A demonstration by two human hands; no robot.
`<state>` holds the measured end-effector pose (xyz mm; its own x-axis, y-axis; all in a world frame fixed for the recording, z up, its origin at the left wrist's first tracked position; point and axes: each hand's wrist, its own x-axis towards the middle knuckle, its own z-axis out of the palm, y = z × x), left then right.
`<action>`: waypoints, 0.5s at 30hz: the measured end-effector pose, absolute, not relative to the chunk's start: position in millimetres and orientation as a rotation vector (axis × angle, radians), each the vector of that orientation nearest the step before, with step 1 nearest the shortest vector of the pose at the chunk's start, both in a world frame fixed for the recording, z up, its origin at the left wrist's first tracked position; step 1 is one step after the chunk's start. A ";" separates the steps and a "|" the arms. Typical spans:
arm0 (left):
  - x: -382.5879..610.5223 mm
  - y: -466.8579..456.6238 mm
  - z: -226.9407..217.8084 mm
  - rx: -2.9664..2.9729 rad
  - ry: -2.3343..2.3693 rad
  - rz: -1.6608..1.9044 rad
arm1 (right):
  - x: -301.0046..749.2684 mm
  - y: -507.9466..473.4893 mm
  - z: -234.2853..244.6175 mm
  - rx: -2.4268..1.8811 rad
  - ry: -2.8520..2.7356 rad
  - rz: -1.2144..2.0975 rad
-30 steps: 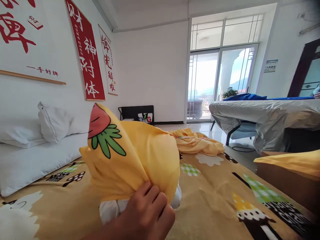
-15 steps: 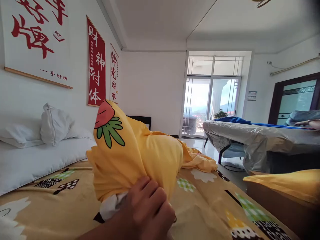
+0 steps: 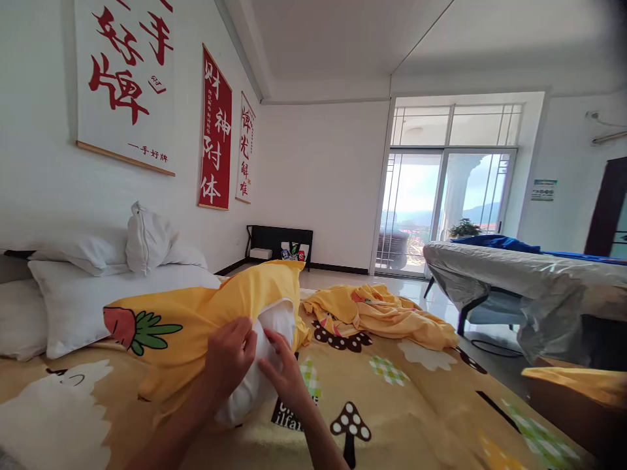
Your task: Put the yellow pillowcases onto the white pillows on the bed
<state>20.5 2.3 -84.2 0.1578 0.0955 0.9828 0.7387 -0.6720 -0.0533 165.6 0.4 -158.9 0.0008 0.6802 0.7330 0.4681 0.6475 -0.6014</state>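
Observation:
A yellow pillowcase (image 3: pixel 206 307) with a printed carrot lies partly over a white pillow (image 3: pixel 249 395), whose uncovered end faces me. My left hand (image 3: pixel 230 356) is closed on the edge of the pillowcase's opening, at the left of the pillow. Against the white pillow, my right hand (image 3: pixel 284 365) rests with its fingers apart, thumb and forefinger spread. The far part of the pillow is hidden by the yellow cloth.
A patterned brown blanket (image 3: pixel 416 405) spreads beneath. Crumpled yellow cloth (image 3: pixel 386 320) lies beyond my hands. White pillows (image 3: pixel 122 294) line the wall at left. At right stand a plastic-covered table (image 3: pixel 490 264) and a brown box (image 3: pixel 558 405) with yellow fabric on top.
The pillowcase has dropped lower and swung left, baring more of the white pillow. Both hands now show, where one was visible before. My view has turned left.

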 end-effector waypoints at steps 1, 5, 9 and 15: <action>12.4 3.4 -84.0 -1.884 -0.816 -1.568 | 175.4 3.5 -174.4 -0.995 -1.551 0.289; -1.5 -4.5 -82.9 -1.844 -0.838 -1.689 | 217.4 26.4 -216.1 -1.451 -1.280 0.378; -2.4 -27.1 -93.1 -1.882 -0.743 -1.798 | 232.0 61.4 -201.6 -1.662 -1.280 0.218; -7.6 -45.1 -122.0 -1.915 -0.672 -1.957 | 221.2 97.0 -168.0 -1.873 -1.332 0.071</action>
<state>-7.6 -45.1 -122.0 -0.0498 0.0954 0.9942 0.5351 -0.8380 0.1073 221.2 97.0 -168.0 0.4396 0.8089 0.3904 0.7632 -0.1072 -0.6373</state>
